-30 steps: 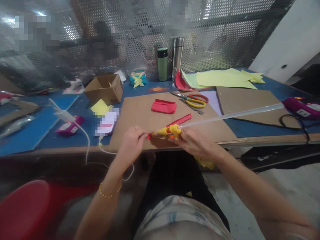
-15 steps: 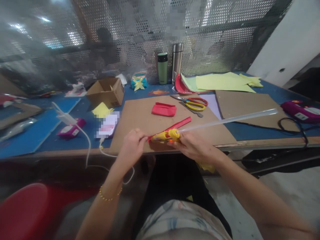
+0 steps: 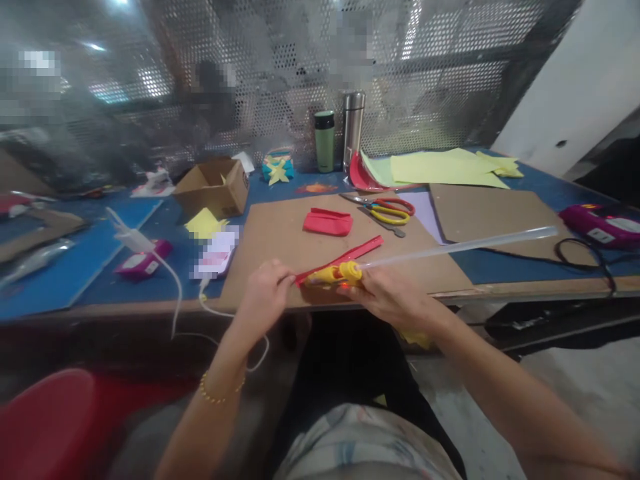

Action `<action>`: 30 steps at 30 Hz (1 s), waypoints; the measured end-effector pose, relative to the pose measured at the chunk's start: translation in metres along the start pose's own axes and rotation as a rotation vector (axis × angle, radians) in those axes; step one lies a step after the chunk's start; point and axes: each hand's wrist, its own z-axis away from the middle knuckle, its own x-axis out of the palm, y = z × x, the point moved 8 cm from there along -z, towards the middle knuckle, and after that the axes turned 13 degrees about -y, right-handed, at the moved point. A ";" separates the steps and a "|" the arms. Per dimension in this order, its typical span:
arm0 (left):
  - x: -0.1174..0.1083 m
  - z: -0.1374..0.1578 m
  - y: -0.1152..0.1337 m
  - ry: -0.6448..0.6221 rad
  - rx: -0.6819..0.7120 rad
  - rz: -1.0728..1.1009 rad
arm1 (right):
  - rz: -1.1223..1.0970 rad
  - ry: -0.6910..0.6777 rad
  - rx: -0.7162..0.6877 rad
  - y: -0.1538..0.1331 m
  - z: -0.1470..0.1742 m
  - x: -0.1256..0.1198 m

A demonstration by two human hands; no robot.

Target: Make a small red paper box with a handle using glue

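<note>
My left hand (image 3: 266, 291) pinches the near left end of a narrow red strip (image 3: 355, 251), which lies slantwise over a cardboard sheet (image 3: 270, 233). In my right hand (image 3: 393, 291) is a yellow glue gun (image 3: 336, 272), its nozzle pointing left at the strip close to my left fingertips. Whether the nozzle touches the strip I cannot tell. A long clear glue stick (image 3: 460, 247) juts from the gun's back toward the right. Beyond the strip rests a folded red piece (image 3: 328, 222), and scissors (image 3: 385, 209) with red and yellow handles lie to its right.
At the back stand a green tumbler (image 3: 325, 141) and a steel flask (image 3: 353, 127). An open cardboard box (image 3: 213, 190) and a phone (image 3: 216, 253) with a white cable are on the left. Yellow sheets (image 3: 445, 167) and a purple device (image 3: 603, 223) lie on the right.
The glue gun has shifted very slightly to the right along the strip. Both hands keep their holds; the whole view has moved a little.
</note>
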 end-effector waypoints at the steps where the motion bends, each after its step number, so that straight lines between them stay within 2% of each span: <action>1: 0.000 0.000 0.000 -0.002 -0.005 -0.002 | -0.012 -0.003 0.004 0.002 0.001 0.000; 6: 0.000 0.001 0.003 -0.002 -0.014 0.008 | -0.080 0.048 0.067 0.020 0.018 -0.011; 12: 0.000 0.000 0.000 0.019 -0.018 -0.002 | -0.104 0.183 0.159 0.044 0.059 -0.036; 16: -0.002 0.000 0.000 0.030 0.028 -0.033 | 0.024 0.338 0.290 0.080 0.092 -0.064; 19: -0.006 0.000 -0.003 0.071 0.063 -0.072 | 0.210 0.459 0.470 0.114 0.121 -0.093; 21: -0.008 -0.001 -0.007 0.098 0.075 -0.100 | 0.382 0.492 0.599 0.133 0.136 -0.112; 23: -0.009 -0.003 -0.009 0.114 0.089 -0.115 | 0.535 0.453 0.703 0.151 0.143 -0.124; 25: -0.009 -0.005 -0.010 0.124 0.085 -0.117 | 0.634 0.359 0.755 0.169 0.140 -0.129; 27: -0.010 -0.007 -0.009 0.130 0.069 -0.114 | 0.685 0.278 0.771 0.188 0.133 -0.129; 30: -0.010 -0.009 -0.007 0.117 0.037 -0.111 | 0.700 0.239 0.739 0.212 0.123 -0.128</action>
